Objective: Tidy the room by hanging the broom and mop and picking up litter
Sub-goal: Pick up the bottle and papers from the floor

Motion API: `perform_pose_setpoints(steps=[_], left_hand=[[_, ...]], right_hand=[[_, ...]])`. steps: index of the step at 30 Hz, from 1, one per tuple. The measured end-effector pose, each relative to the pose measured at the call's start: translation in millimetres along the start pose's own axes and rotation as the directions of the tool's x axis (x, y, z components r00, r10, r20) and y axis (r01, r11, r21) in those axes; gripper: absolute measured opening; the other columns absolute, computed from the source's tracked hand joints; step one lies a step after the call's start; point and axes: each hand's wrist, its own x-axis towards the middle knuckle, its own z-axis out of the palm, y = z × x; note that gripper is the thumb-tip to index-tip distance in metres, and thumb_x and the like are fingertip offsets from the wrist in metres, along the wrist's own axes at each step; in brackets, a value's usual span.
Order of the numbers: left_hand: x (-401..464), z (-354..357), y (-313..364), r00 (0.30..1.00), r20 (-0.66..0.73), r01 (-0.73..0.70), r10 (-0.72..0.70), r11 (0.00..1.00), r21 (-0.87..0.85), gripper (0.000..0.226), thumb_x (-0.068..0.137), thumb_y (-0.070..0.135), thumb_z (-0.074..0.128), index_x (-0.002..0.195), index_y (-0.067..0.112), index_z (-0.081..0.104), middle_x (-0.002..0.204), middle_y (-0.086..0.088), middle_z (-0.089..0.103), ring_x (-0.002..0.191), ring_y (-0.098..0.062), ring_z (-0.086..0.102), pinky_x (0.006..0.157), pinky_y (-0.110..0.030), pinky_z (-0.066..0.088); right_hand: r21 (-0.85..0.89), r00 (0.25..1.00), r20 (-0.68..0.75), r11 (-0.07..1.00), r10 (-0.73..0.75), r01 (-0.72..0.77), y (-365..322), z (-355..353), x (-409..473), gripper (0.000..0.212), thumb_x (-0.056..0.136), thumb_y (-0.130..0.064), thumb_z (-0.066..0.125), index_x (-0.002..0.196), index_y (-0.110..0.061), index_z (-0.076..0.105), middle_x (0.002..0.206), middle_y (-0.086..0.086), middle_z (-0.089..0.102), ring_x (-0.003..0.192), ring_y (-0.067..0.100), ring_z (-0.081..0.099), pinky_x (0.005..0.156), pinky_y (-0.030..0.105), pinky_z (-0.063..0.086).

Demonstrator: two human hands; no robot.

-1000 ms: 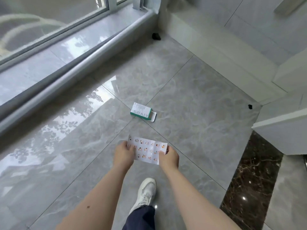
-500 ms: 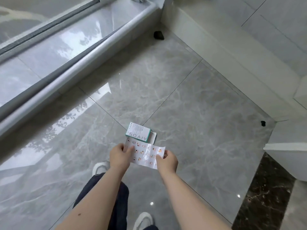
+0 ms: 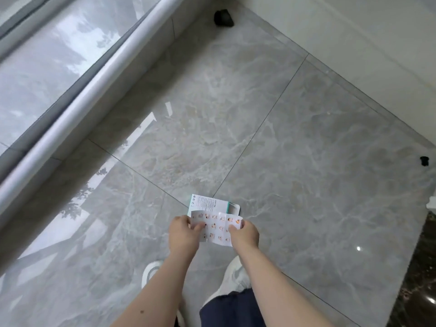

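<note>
A person looks down at a glossy grey tiled floor. Far to the left of the hands runs a raised window sill, cut off by the picture's edge. The left hand pinches the left edge of a printed leaflet, thumb on top. The leaflet bears rows of small orange pictures, too small to make out, and its right side is folded over. The right hand pinches that folded right edge. The hands are close together, both clamped on the paper. Just beyond the leaflet, a white and teal box lies on the floor, its near part hidden by the paper; its print is too blurred to read. Below the hands, two white shoes are partly covered by the forearms. A small black object sits far to the right, unclear.
</note>
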Motion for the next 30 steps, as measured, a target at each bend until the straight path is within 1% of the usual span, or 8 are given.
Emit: perform_pose_setpoints(steps=[3,8,11,15,21,25,28,30], left_hand=[[23,12,-1,0.999,-0.033,-0.013,0.014,0.999,0.046,0.035,0.080,0.016,0.067,0.056,0.014,0.041,0.083,-0.007,0.047,0.072,-0.023,0.046,0.058,-0.028,0.032],[71,34,-14,1.000,-0.027,0.018,-0.015,0.996,0.083,0.020,0.080,0.018,0.066,0.084,-0.002,0.063,0.101,-0.012,0.056,0.082,-0.027,0.056,0.068,-0.032,0.043],[91,46,-29,1.000,0.012,0.015,-0.017,0.995,0.098,0.026,0.083,0.019,0.065,0.096,-0.003,0.065,0.110,-0.019,0.059,0.098,-0.033,0.060,0.082,-0.037,0.050],[102,59,-38,1.000,0.009,0.005,-0.006,0.995,0.103,0.024,0.085,0.019,0.064,0.101,0.000,0.062,0.110,-0.017,0.056,0.086,-0.023,0.052,0.075,-0.027,0.039],[84,55,-28,0.993,0.022,0.117,-0.115,0.991,-0.059,0.029,0.084,0.020,0.065,0.106,0.002,0.057,0.106,-0.013,0.065,0.095,-0.029,0.063,0.083,-0.041,0.053],[49,41,6,0.993,0.050,0.112,-0.108,0.989,-0.093,0.030,0.083,0.021,0.068,0.101,0.009,0.046,0.095,-0.003,0.057,0.080,-0.018,0.057,0.065,-0.030,0.047],[20,26,35,0.993,0.092,0.083,-0.074,0.992,-0.099,0.042,0.082,0.020,0.070,0.112,0.012,0.041,0.103,-0.002,0.057,0.087,-0.018,0.058,0.083,-0.036,0.051],[-4,13,59,0.990,0.132,0.056,-0.046,0.996,-0.069,0.054,0.082,0.021,0.071,0.125,0.011,0.039,0.108,-0.004,0.058,0.092,-0.021,0.060,0.086,-0.036,0.050]], right_hand=[[0.012,0.999,0.035,1.000,0.024,-0.024,2,14,21,0.023,0.087,-0.010,0.054,0.104,0.004,0.062,0.108,0.017,0.067,0.102,0.035,0.063,0.087,0.040,0.052],[0.029,0.989,0.140,0.999,0.040,-0.045,11,41,64,0.028,0.086,-0.013,0.057,0.108,0.004,0.063,0.112,0.019,0.068,0.104,0.034,0.065,0.086,0.040,0.053],[0.001,0.993,0.114,1.000,0.027,-0.027,19,52,86,0.031,0.086,-0.014,0.057,0.107,0.009,0.061,0.112,0.021,0.066,0.103,0.036,0.064,0.082,0.040,0.053],[0.027,0.993,0.116,0.999,0.023,-0.026,24,63,105,0.023,0.088,-0.012,0.055,0.104,0.001,0.064,0.108,0.015,0.070,0.104,0.033,0.064,0.079,0.033,0.051],[0.036,0.999,0.035,0.999,0.036,-0.037,15,55,86,0.016,0.084,-0.017,0.060,0.096,-0.007,0.059,0.105,0.008,0.069,0.099,0.029,0.064,0.092,0.041,0.050],[0.213,0.997,-0.017,0.974,0.081,-0.075,4,19,54,0.031,0.081,-0.010,0.064,0.110,-0.009,0.052,0.116,0.008,0.065,0.105,0.030,0.063,0.097,0.046,0.048],[0.362,0.995,-0.040,0.930,0.091,-0.071,-4,-16,24,0.039,0.080,-0.003,0.064,0.116,-0.008,0.048,0.118,0.009,0.064,0.105,0.027,0.063,0.096,0.045,0.050],[0.450,0.993,-0.054,0.890,0.103,-0.068,-8,-44,2,0.040,0.081,0.000,0.062,0.117,-0.008,0.047,0.116,0.008,0.064,0.099,0.023,0.063,0.082,0.036,0.055]])
